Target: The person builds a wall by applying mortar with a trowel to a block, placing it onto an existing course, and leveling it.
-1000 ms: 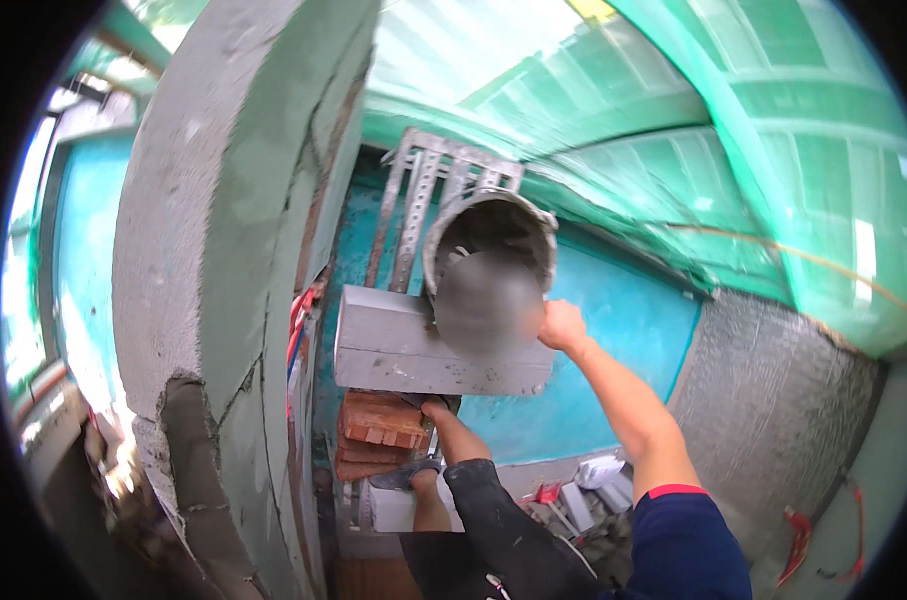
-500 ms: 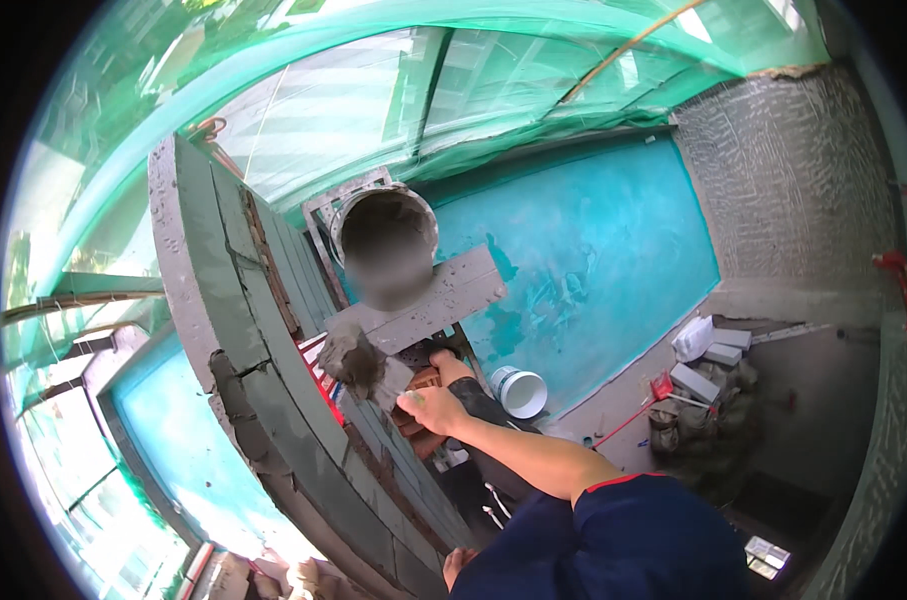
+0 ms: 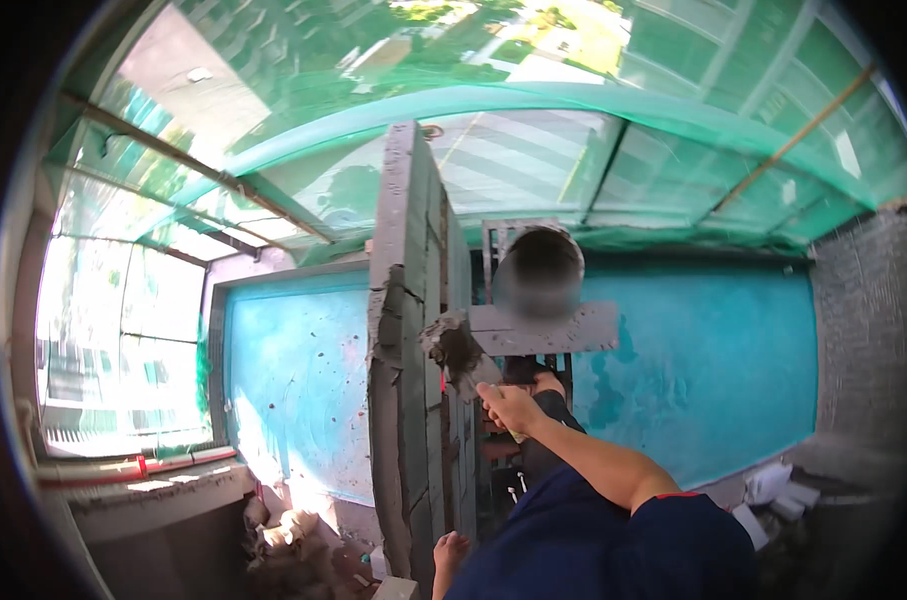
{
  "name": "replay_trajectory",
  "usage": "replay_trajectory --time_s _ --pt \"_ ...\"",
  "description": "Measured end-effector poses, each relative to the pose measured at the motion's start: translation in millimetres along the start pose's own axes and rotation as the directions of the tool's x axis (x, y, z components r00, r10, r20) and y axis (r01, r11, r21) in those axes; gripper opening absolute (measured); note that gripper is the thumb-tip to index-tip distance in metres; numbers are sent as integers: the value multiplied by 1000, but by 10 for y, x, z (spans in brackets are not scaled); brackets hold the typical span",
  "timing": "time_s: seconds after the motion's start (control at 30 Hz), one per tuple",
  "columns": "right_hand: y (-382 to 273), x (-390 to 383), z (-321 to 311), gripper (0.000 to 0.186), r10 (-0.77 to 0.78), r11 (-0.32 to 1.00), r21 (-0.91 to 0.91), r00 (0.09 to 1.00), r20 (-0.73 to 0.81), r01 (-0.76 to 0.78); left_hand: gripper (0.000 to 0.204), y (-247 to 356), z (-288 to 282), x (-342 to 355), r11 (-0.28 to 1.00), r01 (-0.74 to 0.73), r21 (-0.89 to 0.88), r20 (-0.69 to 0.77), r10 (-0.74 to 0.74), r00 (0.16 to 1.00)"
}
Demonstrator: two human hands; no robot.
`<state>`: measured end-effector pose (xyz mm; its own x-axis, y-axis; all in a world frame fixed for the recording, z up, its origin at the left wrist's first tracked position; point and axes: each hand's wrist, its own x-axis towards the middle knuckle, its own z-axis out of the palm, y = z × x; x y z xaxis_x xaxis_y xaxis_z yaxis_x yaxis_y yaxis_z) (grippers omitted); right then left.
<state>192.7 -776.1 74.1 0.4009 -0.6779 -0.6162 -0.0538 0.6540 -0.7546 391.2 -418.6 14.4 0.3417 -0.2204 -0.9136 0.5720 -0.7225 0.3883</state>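
Note:
My right hand is closed around a trowel whose blade carries a lump of grey mortar. In the picture the lump overlaps the right side of the narrow block wall; whether it touches cannot be made out. Dark wet mortar clings to the wall's broken, stepped top edge. My left hand is low in the picture, beside the wall's near end, its fingers too small to read. Past the trowel, a mortar bucket stands behind a grey plank-like slab.
My foot rests on a raised stand below the slab. Blue-coated floor lies on both sides of the wall. Green netting hangs beyond it. White blocks sit at right, and sacks at lower left.
My view has swung left, so the wall and bucket sit farther right in the picture. The loaded trowel has come closer to the wall's edge, still in my right hand.

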Motion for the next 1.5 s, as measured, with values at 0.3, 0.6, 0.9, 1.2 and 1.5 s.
replay_trajectory --time_s 0.3,0.6,0.9,1.2,1.5 --pt "-1163 1101 -273 46 -519 636 -621 849 95 459 25 -423 388 -688 958 -232 170 -41 242 969" --pt "-2505 2010 -216 29 -475 108 -880 802 364 463 23 -1175 974 -606 801 66 -595 -304 -300 904" --pt "-2215 3159 -386 40 -120 -166 -968 970 210 189 20 -583 1573 -1066 803 17 -596 -336 -269 903" --pt "-2335 3178 -421 42 -396 65 -983 909 130 169 21 -261 1717 -1093 770 188 -609 -261 -419 870" --pt "-1796 2975 -821 24 -226 877 -471 949 -222 98 24 100 1713 -1146 809 85 -582 -313 -320 894"
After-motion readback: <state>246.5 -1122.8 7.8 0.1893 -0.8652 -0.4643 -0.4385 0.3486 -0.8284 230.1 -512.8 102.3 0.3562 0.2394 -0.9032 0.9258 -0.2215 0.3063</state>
